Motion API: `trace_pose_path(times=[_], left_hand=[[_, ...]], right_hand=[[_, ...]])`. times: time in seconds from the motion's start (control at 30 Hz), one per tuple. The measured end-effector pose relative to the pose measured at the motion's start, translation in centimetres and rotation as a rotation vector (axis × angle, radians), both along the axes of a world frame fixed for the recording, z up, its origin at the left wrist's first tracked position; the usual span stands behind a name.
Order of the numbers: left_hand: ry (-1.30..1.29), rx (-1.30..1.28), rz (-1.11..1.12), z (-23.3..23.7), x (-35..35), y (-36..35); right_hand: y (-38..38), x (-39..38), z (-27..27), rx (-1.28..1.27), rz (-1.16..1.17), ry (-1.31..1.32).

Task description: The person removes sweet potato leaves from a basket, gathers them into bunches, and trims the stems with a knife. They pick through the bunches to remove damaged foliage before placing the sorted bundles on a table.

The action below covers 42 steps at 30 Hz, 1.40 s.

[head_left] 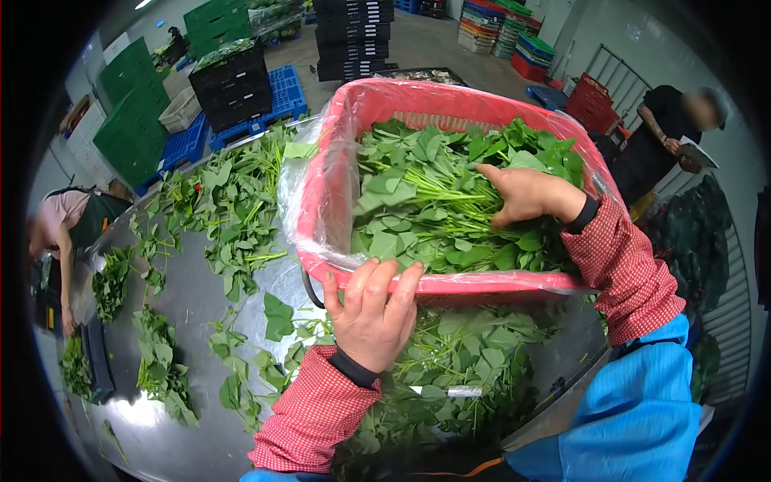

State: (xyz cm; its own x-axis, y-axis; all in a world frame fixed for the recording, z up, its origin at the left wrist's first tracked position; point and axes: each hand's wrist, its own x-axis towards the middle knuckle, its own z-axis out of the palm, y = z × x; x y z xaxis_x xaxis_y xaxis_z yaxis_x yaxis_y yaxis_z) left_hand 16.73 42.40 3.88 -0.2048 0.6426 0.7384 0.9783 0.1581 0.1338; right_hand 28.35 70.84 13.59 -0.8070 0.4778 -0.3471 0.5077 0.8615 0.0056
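Observation:
A pink plastic basket (450, 98) lined with clear plastic film is tipped toward me, full of green leafy stalks (426, 201). My left hand (371, 309) grips the basket's near rim, fingers curled over the edge. My right hand (528, 193) reaches inside the basket and presses on the greens, fingers closed around some stalks. Both arms wear red checked sleeves. Below the basket, more loose greens (458, 353) lie heaped on the metal table (185, 297).
Loose greens (233, 201) are scattered along the table. A person (68, 221) works at the table's left end. Another person (666, 132) in black stands at the right. Green, black and blue crates (233, 84) are stacked behind.

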Motion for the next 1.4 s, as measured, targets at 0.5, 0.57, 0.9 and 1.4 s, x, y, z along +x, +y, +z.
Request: trace_pose_path(times=[0.5,0.57,0.9,1.4], left_hand=[[0.004,0.021,-0.022,-0.7,-0.3,0.0],[0.004,0.031,-0.02,-0.6,-0.1,0.1],[0.009,0.012,-0.017,-0.6,0.1,-0.1],[-1.854,0.139,-0.979,2.9,3.4,-8.8]], right_hand=[[-1.6,-1.5,-5.4,0.307,0.13,-0.014],[-2.0,-1.8,-5.9,0.347,0.163,-0.074],[-0.6,-1.0,0.0,-0.001,0.056,0.669],[-18.5,-2.8,11.7,-0.957,0.133,1.206]])
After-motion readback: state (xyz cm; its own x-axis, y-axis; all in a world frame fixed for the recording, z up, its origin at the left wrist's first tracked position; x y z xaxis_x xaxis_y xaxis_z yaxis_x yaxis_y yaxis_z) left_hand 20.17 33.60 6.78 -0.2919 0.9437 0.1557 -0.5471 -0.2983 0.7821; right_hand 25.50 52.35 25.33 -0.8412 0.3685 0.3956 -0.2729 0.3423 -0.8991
